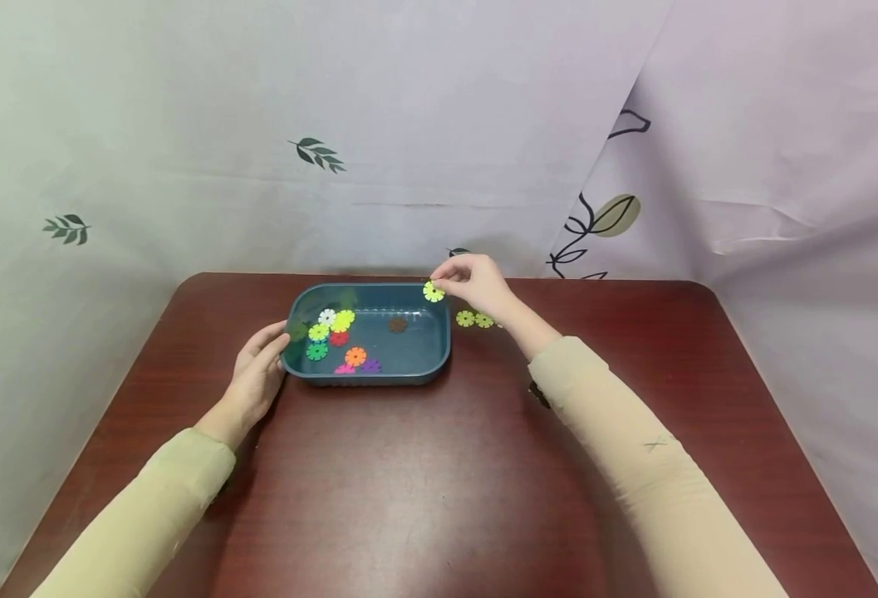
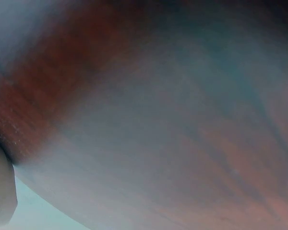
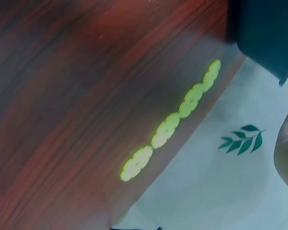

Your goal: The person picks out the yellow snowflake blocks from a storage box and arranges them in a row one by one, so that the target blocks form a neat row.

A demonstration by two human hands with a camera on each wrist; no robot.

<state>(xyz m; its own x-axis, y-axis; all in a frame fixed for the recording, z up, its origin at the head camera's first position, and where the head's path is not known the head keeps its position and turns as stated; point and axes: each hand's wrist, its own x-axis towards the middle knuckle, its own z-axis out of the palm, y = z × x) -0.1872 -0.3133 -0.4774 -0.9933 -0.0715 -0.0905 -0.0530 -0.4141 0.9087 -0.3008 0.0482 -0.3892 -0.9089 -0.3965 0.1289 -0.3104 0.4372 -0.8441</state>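
A dark blue tray (image 1: pixel 409 357) stands near the table's far edge. At its left end my left hand (image 1: pixel 255 370) holds the rim, with thumb and fingers at the edge. My right hand (image 1: pixel 476 282) pinches a yellow-green snowflake disc (image 1: pixel 434 291) between thumb and fingertips, over the tray's far right corner. Inside the tray lie loose snowflake discs, among them a white disc (image 1: pixel 326 317), a green disc (image 1: pixel 316 351), an orange disc (image 1: pixel 355 356) and a brown disc (image 1: pixel 397 325). The left wrist view is mostly a blur of skin.
Several yellow-green discs (image 3: pixel 166 130) lie end to end in a row on the table to the tray's right, below my right forearm. The reddish-brown table (image 1: pixel 409 498) meets a pale leaf-printed cloth (image 1: pixel 409 166) behind it.
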